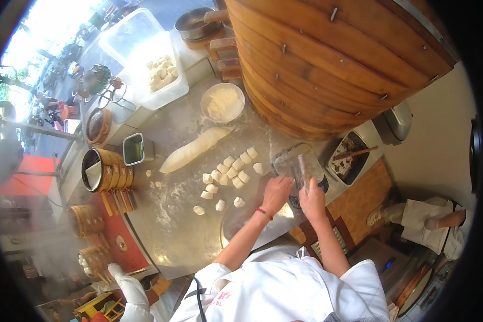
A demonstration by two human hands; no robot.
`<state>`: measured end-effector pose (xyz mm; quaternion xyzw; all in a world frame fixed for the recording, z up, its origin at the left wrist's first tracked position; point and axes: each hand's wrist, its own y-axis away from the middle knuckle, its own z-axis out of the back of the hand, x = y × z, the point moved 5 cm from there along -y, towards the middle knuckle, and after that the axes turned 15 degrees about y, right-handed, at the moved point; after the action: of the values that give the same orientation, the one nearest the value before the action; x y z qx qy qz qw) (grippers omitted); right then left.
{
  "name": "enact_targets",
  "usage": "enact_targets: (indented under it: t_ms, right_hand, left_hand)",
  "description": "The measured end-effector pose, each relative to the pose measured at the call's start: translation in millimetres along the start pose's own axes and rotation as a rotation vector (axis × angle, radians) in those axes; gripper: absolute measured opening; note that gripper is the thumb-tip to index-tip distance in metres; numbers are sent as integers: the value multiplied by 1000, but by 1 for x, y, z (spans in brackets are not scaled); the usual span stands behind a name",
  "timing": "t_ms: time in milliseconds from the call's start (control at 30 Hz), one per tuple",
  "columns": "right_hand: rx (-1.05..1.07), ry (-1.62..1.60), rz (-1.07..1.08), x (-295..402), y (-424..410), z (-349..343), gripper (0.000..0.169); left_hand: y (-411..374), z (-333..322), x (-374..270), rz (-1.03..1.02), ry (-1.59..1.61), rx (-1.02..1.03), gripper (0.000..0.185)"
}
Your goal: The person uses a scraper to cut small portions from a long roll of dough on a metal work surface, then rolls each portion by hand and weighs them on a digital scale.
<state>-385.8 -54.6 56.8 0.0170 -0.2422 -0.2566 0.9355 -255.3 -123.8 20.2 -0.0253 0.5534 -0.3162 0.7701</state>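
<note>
In the head view my right hand [312, 200] is closed on the lower end of a flat, blurred blade-like tool [302, 167], which points away from me over a metal kitchen scale [292, 155]. My left hand [279, 192], with a red bracelet at the wrist, is at the scale's near left edge; its fingertips are partly hidden, so I cannot tell whether it holds anything. Left of both hands, several cut dough pieces [232, 173] lie on the floured metal worktop [177, 229]. Behind them rests a long dough roll [195, 149].
A bowl of flour [223, 103] and a plastic tub of dough pieces [165, 94] stand at the back. A large wooden steamer [306, 72] rises ahead. Right is a metal container of filling [348, 159]; left are bamboo steamers [112, 171]. Co-workers are at lower left [135, 296] and right [430, 227].
</note>
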Motion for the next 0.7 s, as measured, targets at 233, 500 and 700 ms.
enact_targets:
  t_ms: [233,500,700]
  right_hand:
    - [-70,-780,-359,-71,37,37,31]
    - [-111,-595,-247,-89,25,59,30]
    - [-233,-241,12,-69,0,73,27]
  left_hand:
    - [119,56,30,1067,1181,-406,12]
    - [146,130,12,1125,1208,-723,9]
    - [191,181,25,999,1236,-816,18]
